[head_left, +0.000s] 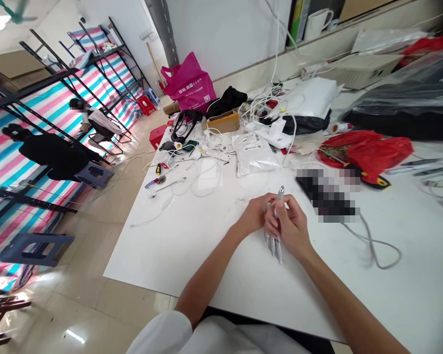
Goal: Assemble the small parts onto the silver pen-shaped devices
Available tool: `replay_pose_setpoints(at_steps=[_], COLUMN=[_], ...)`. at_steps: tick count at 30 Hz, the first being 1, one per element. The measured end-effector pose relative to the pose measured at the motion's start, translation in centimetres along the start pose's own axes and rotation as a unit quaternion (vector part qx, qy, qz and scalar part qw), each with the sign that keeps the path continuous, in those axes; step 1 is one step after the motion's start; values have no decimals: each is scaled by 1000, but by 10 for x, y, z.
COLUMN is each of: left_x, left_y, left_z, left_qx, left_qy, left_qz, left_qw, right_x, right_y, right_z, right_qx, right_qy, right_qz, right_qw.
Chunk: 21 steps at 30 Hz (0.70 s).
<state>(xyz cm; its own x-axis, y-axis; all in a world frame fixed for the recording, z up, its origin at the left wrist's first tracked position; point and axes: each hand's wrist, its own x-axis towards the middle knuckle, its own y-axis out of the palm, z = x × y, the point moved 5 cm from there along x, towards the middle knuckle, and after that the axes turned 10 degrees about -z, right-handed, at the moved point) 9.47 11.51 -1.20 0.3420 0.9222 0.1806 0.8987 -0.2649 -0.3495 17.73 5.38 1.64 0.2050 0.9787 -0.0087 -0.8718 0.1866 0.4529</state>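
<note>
My hands are together above the white table (192, 250), fingers closed. My right hand (292, 227) grips a silver-grey pen (281, 192), its tip end pointing up past the thumb. Curled against it is my left hand (255, 214), its fingers partly hidden behind the right. Below both hands, several more silver-grey pens (275, 248) stick out in a loose bunch. They seem to be in my left hand, though the overlap hides the exact grip. Right of my hands lies a blurred-out dark device (327, 196) with a grey cable (371, 241).
A white parcel (256, 153), tangled white cables (258, 105) and screwdrivers (155, 183) crowd the table's far side. Red plastic bags (376, 150) and loose pens (426, 169) lie at right. A magenta bag (192, 86) stands at the back. Two people sit by the racks at left.
</note>
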Motion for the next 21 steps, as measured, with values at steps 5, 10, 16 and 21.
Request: replay_pose_setpoints(at_steps=[5,10,16,21], left_x=[-19,-37,-42,-40], left_y=[-29,-36,-36,-42], left_z=[3,10,15,18], left_qx=[-153,-224,-267,-303], left_qy=[-45,-69,-82,-120], left_qz=[-111,-154,-171,-197], left_qw=[981,960,945,925], right_x=[6,9,10,12], right_y=[-2,-6,-9,-9], right_z=[-8,-21,-36,-36], right_qx=[15,-44,-157,-295], right_qy=[47,52,34,-42], right_qz=[-18,-16,8,6], right_qw=[999,998,987,954])
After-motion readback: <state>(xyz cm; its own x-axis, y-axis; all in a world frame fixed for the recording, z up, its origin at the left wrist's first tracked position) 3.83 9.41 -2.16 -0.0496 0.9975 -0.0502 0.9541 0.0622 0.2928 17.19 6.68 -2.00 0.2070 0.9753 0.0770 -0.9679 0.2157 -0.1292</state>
